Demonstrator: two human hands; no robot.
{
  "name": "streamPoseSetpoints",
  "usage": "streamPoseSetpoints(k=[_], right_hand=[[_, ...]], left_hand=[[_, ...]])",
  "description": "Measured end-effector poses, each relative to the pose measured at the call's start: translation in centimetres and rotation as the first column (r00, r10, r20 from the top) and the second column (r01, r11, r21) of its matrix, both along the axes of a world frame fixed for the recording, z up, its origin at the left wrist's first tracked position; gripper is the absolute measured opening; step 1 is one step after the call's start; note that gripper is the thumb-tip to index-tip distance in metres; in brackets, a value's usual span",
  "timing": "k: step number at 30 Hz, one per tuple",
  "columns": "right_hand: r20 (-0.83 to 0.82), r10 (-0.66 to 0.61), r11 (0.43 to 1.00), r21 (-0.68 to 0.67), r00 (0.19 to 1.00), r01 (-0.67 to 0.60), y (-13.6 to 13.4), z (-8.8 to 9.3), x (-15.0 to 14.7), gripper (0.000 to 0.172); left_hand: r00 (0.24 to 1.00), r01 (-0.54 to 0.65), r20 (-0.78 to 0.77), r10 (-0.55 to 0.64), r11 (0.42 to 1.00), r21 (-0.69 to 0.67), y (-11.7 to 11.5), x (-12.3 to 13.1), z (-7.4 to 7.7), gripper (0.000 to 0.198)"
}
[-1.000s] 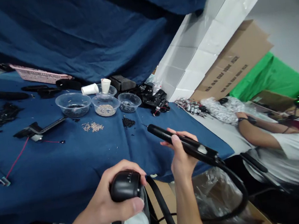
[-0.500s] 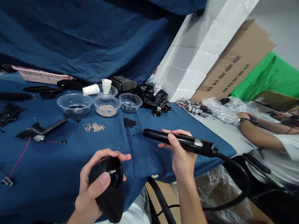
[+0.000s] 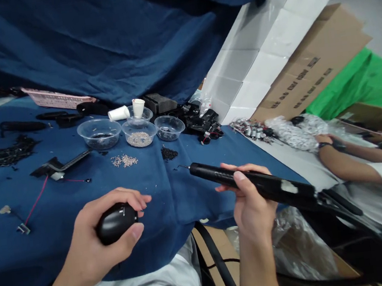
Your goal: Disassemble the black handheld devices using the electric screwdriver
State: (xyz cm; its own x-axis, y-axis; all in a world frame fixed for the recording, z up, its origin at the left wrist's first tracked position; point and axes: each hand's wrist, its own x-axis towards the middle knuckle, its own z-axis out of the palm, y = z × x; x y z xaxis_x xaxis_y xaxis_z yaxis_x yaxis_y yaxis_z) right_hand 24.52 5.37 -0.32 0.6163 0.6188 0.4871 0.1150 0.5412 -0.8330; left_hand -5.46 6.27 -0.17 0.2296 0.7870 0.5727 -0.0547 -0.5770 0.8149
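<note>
My left hand [image 3: 101, 248] is wrapped around a glossy black rounded plastic housing [image 3: 115, 224], which has small white marks near its end. In my right hand [image 3: 251, 200] is a black corded electric screwdriver [image 3: 230, 175], its thin bit aimed left over the blue cloth. Close to the bit tip lies a pile of small black screws [image 3: 169, 153]. Left of that pile is a scatter of silver screws [image 3: 125, 160]. A clear bowl [image 3: 140, 135] behind them holds more silver screws. A black part with a red wire [image 3: 55, 169] rests at the left.
More clear bowls [image 3: 99, 132] and white paper cups [image 3: 118, 113] stand at the back, near a pink basket [image 3: 60, 99]. Black parts [image 3: 204, 124] are heaped by the white box panel [image 3: 238, 75]. At the right, a co-worker's arm [image 3: 344, 160] reaches toward wrapped bundles.
My left hand has turned the black housing, so its rounded outside now shows instead of its open end. My right hand and the screwdriver have shifted right and slightly down.
</note>
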Motion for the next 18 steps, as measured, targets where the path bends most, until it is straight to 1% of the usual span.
streamPoseSetpoints(k=[3, 5, 7, 9, 11, 13, 18], right_hand=[[-0.034, 0.069, 0.997, 0.042, 0.997, -0.068, -1.5, 1.3, -0.7, 0.023], [-0.02, 0.135, 0.99, 0.053, 0.991, -0.134, -2.4, 1.9, -1.4, 0.017], [0.019, 0.189, 0.98, 0.063, 0.982, -0.19, -3.1, 2.5, -2.3, 0.014], [0.034, 0.254, 0.964, 0.079, 0.967, -0.256, -3.8, 2.8, -3.1, 0.014], [0.024, 0.321, 0.942, 0.093, 0.947, -0.322, -4.2, 3.1, -3.8, 0.014], [0.011, 0.363, 0.928, 0.091, 0.932, -0.363, -4.4, 3.3, -4.3, 0.013], [0.004, 0.365, 0.928, 0.08, 0.931, -0.364, -4.3, 3.6, -4.4, 0.017]], left_hand=[[0.974, -0.07, -0.205, 0.093, 0.991, 0.118, -0.5, -0.1, 0.7, 0.019], [0.919, -0.142, -0.343, 0.195, 0.974, 0.175, -0.8, 0.1, 0.7, 0.024], [0.852, -0.22, -0.426, 0.306, 0.946, 0.24, -1.0, 0.4, 0.5, 0.031], [0.805, -0.261, -0.455, 0.379, 0.917, 0.302, -1.1, 0.5, 0.3, 0.035], [0.792, -0.262, -0.463, 0.398, 0.907, 0.331, -1.2, 0.5, 0.4, 0.035], [0.798, -0.247, -0.466, 0.382, 0.913, 0.324, -1.2, 0.3, 0.6, 0.033], [0.83, -0.19, -0.449, 0.33, 0.926, 0.327, -1.1, 0.2, 1.3, 0.021]])
